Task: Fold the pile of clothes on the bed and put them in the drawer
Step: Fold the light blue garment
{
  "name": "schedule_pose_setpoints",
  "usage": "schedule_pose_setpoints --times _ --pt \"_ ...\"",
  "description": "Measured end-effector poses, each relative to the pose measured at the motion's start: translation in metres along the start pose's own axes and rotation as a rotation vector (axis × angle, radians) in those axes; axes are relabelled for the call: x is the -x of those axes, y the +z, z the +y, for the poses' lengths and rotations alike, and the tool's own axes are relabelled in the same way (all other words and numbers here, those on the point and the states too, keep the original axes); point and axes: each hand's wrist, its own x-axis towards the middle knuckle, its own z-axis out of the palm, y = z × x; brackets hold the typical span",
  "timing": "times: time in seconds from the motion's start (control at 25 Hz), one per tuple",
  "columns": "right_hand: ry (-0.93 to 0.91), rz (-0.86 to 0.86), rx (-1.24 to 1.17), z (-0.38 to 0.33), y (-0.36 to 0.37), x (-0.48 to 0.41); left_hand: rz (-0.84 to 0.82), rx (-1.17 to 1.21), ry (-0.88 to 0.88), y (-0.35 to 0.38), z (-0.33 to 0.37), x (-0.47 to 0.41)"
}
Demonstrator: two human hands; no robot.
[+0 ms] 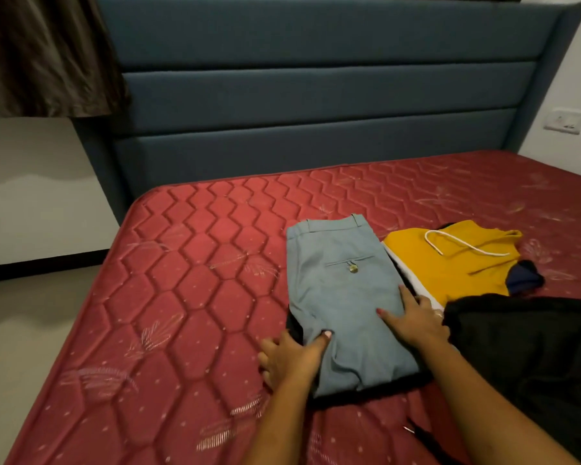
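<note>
One trousers point(342, 297) edge is pinched by the left hand point(291, 359) while the flat right hand point(413, 318) is pressed down to hold the fold.

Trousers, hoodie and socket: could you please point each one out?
Trousers point(342, 297): head view, fabric below the back pocket.
Hoodie point(457, 273): head view, yellow body under the drawstring.
Socket point(567, 121): head view, middle of its plate.

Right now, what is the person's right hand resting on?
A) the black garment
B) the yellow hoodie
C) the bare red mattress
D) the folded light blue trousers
D: the right hand lies with straight fingers on top of the folded light blue trousers, not touching the yellow hoodie beside them.
</note>
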Motion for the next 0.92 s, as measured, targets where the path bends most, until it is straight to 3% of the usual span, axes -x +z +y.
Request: schedule_pose_setpoints --times 0.08,0.2,0.24,0.36,0.48,0.68,0.84,0.92 --pt "0.042 0.137 0.027 0.000 0.009 0.011 -0.007 -0.054 -0.009 -0.003 0.005 -0.001" --pt "0.116 0.110 0.046 -0.001 0.008 0.020 -0.186 0.429 0.054 0.003 0.007 -0.005" --pt "0.137 0.074 0.015 0.000 0.004 0.022 -0.227 0.489 0.077 0.007 0.007 -0.004" --pt "0.073 -0.065 -0.119 0.003 -0.006 0.032 -0.204 0.340 0.139 0.013 0.000 -0.001" --pt "-0.037 -0.129 -0.367 0.001 0.000 0.055 -0.191 0.343 0.148 -0.004 -0.013 -0.001" --pt "-0.127 -0.256 -0.535 -0.035 0.029 0.097 -0.156 0.234 0.136 -0.071 -0.039 -0.007" --pt "-0.034 -0.231 -1.020 -0.074 0.048 0.120 -0.129 0.139 0.108 -0.140 -0.086 -0.013" --pt "-0.084 -0.298 -1.033 -0.096 0.057 0.129 -0.112 0.132 0.081 -0.172 -0.111 -0.014"
